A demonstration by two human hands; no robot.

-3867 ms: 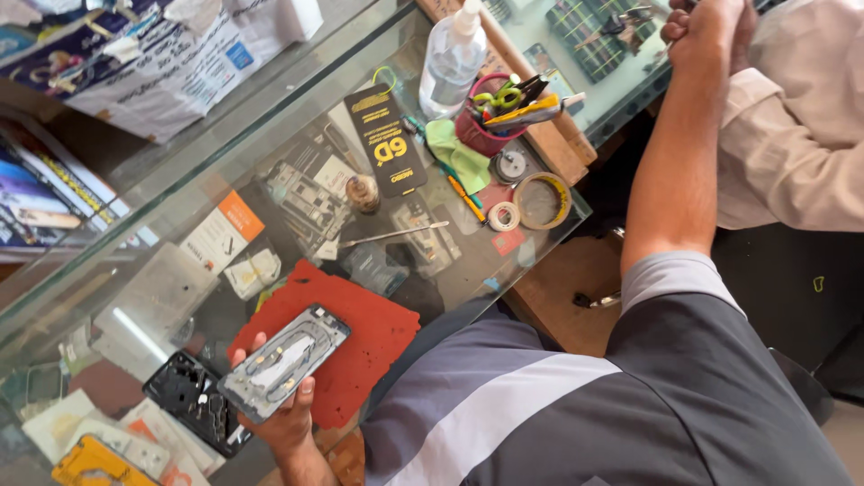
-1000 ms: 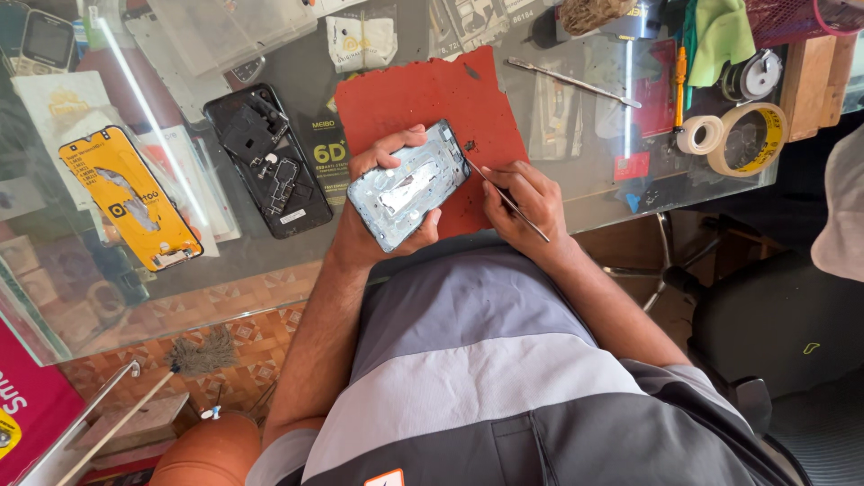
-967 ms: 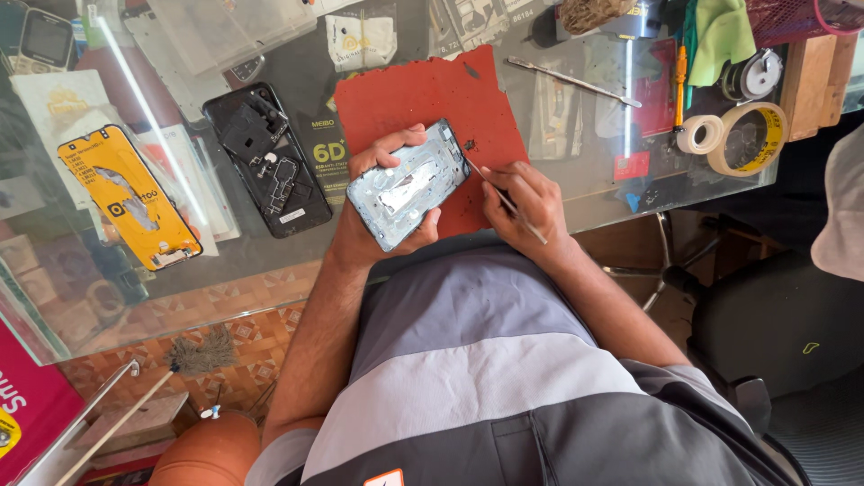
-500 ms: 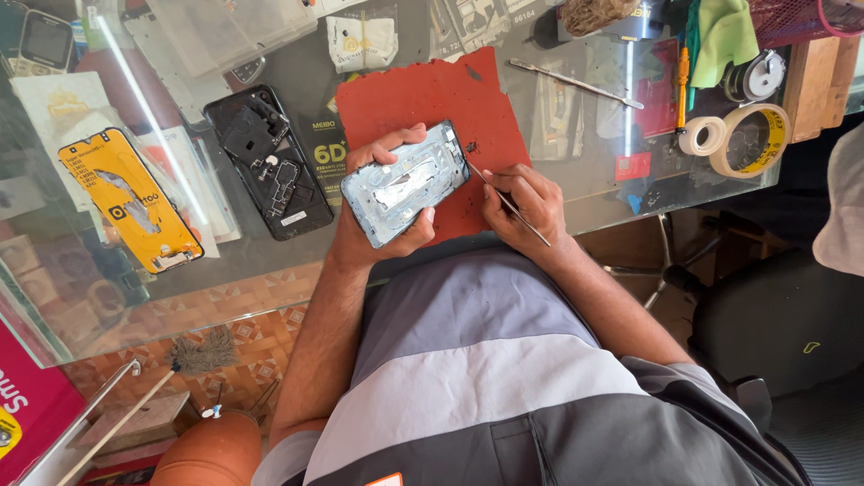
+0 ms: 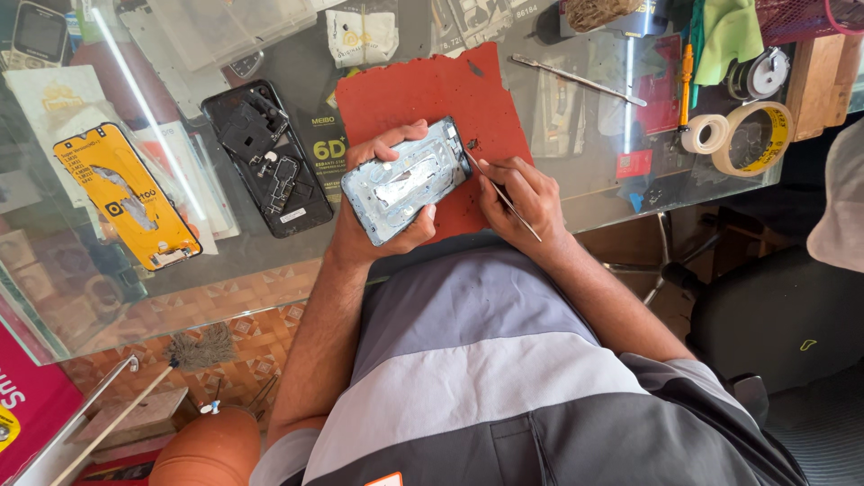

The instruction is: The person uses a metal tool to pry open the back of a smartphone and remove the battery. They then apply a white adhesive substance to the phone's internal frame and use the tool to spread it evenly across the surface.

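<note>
A: We hold the phone frame (image 5: 407, 180) over the near edge of the red mat (image 5: 432, 94), tilted, inner side up.

B: Room around it?

A: Mat's far half is bare. Left of the mat lies a black opened phone (image 5: 267, 157), close by; right of the mat, well apart, tape rolls (image 5: 738, 135) and a metal pry bar (image 5: 576, 79). The glass counter's (image 5: 180, 261) near edge runs just under the mat.

B: Hands?

A: Our left hand (image 5: 373, 220) is curled tight around the frame, fingers wrapping both long sides. Our right hand (image 5: 526, 193) pinches a thin metal tool (image 5: 499, 192), tip touching the frame's right end.
</note>
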